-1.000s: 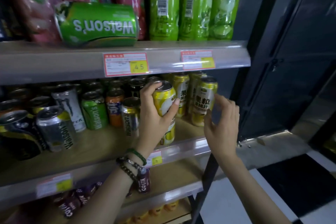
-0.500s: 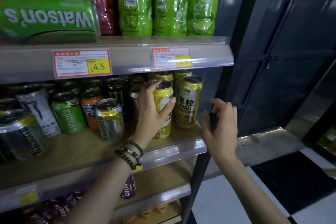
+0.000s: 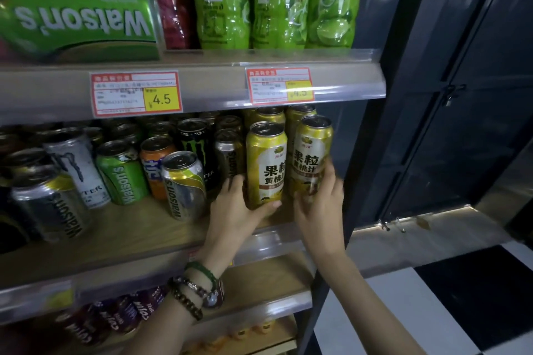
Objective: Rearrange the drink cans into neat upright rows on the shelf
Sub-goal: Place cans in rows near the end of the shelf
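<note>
Two tall yellow peach-juice cans stand upright side by side at the right end of the wooden middle shelf. My left hand grips the lower part of the left yellow can. My right hand wraps the base of the right yellow can. More yellow cans stand behind them. To the left are a silver-yellow Watson's can, a black Monster can, an orange can, a green Watson's can and a white Monster can, loosely grouped.
A green Watson's can lies on its side on the upper shelf beside red and green bottles. Price tags line the shelf rail. Dark cans lie on the lower shelf. A dark cabinet door stands to the right.
My left hand slid from the top of its yellow can down to the base. My right hand moved in from open air and closed on the right yellow can.
</note>
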Available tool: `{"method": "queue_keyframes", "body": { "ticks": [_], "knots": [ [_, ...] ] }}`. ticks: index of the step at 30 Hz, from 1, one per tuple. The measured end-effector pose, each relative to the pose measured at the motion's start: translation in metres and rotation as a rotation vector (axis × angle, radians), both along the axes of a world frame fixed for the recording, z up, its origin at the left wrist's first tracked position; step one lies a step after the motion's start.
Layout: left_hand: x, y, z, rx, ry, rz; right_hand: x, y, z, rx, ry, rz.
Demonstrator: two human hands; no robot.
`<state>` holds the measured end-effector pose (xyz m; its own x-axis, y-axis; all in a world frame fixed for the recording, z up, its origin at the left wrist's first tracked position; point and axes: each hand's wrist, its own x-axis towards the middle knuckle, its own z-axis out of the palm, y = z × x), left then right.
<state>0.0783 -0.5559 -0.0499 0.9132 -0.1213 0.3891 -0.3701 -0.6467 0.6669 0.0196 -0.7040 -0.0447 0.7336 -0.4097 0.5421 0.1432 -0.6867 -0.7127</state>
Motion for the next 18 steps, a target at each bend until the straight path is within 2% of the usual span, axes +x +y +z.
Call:
{"method": "queue_keyframes", "body": {
  "ticks": [4,6,10,18],
  "knots": [
    [0.003,0.001,-0.001,-0.182,0.073,-0.107,0.013,0.004,0.002,0.087,0.088,-0.019],
    [0.004,0.0,0.001,-0.202,0.083,-0.167,0.014,0.004,0.001,0.098,0.087,-0.028],
    [0.01,-0.002,-0.004,-0.144,0.093,-0.252,0.013,0.002,0.001,0.085,0.081,-0.042],
    [0.013,-0.004,-0.01,0.096,0.011,-0.157,0.01,0.0,0.0,0.066,0.094,-0.03]
  ]
}}
